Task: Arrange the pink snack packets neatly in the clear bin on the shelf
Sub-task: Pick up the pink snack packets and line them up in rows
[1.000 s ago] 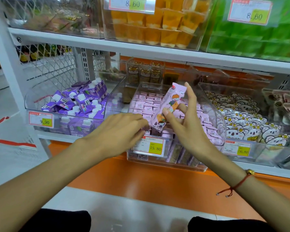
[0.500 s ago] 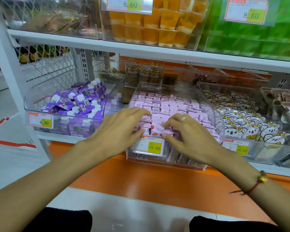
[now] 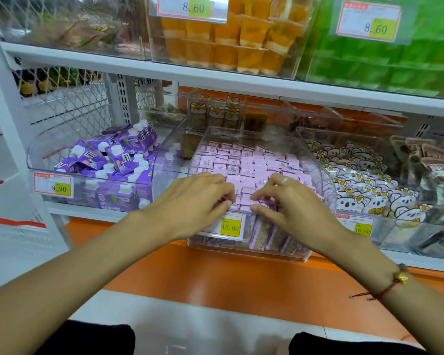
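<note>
- Most pink snack packets (image 3: 251, 163) already stand in tidy rows, filling the clear bin (image 3: 318, 160).
- Left hand (image 3: 198, 198) and right hand (image 3: 287, 201), fingers curled, pinch front-edge packets needing straightening.

White shelf (image 3: 92, 210) w/ 3 clear bins: purple cartons (image 3: 113, 160), pink packets (image 3: 249, 162), koala packs (image 3: 364, 185)

Purple cartons (image 3: 118, 160), koala packets (image 3: 364, 190)

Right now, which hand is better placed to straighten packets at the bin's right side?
Right, probably. The right hand already rests on the pink packets toward the bin's right wall; the left hand sits at the front-left corner.
</note>
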